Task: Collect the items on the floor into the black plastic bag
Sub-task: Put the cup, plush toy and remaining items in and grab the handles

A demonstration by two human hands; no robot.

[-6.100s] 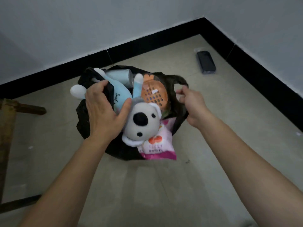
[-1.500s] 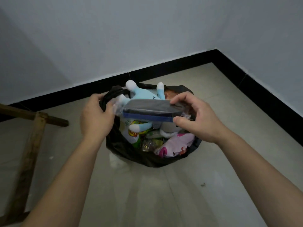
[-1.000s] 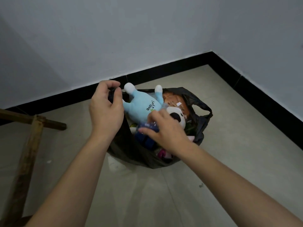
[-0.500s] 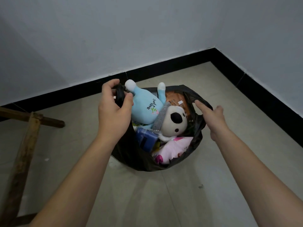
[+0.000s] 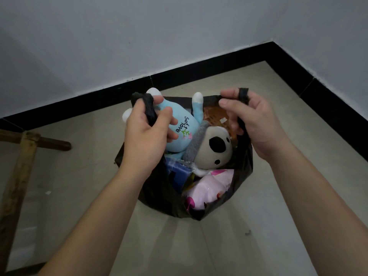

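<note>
Bag is full and about ready to lift or tie, so the risks are all in the lift. Black plastic bag [image 5: 157,193] sits on the floor [image 5: 258,242] near the wall corner, mouth wide open. Left hand [image 5: 145,136] has its fingers curled round the left handle [image 5: 147,105], bunched tight in the fist. Right hand [image 5: 253,120] has the right handle [image 5: 243,96] under curled fingers, thumb closing on it; this grip looks looser than the left. Main risk is overfill: the blue plush toy [image 5: 180,124] sticks out well above the rim, legs up, and the koala head [image 5: 212,152] rides at the top, so a fast or uneven pull probably tips one out. The left fingers also touch the blue toy, and could drag it out with the handle. The pink packet [image 5: 209,189] lies against the near rim, which sags low there; it can slide over the edge if the far side rises first. The film looks thin and the blue box [image 5: 176,174] has hard corners, so a tear is possible under load. My call: bring the handles together over the centre first, then raise both evenly. No loose items visible on the floor in view.
</note>
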